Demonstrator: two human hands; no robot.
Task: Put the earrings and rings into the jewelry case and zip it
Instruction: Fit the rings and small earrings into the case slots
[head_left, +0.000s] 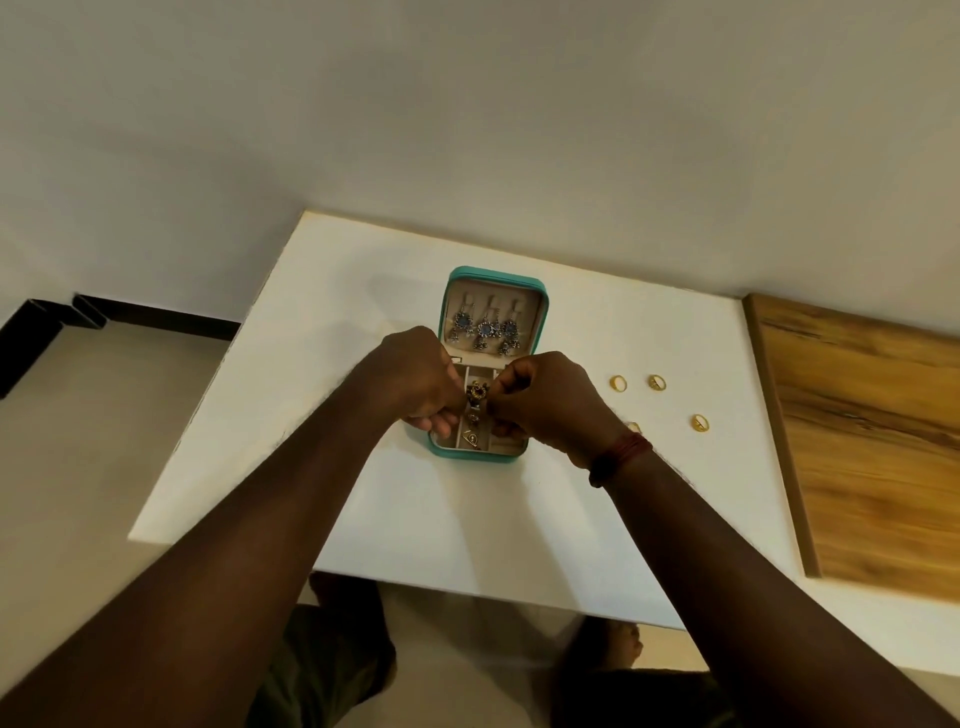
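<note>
Teal rectangular jewelry case (492, 274): matt leather-like ext., beige cloth-like int. Dark gold metal earring (476, 391): dull. Gold rings (617, 383) at 3 o'clock: glossy metal. White table (337, 322): smooth, matt. Brown wood board (872, 441): grained.

A teal rectangular zip-up jewelry case (488, 456) lies open at the middle of a white flat tabletop (363, 493), lid away from the person, tray nearer. Three silver-blue dangling earrings (485, 328) hang side by side inside the lid. Over the tray, the left hand (415, 379) at its left side and the right hand (550, 400) at its right pinch a small ornate metal earring (475, 395) between them, above the middle compartments. Right of the case, four gold metal rings (657, 382) lie apart on the tabletop, one half hidden behind the right wrist. Farther right lies a brown rectangular wooden board (857, 441).
</note>
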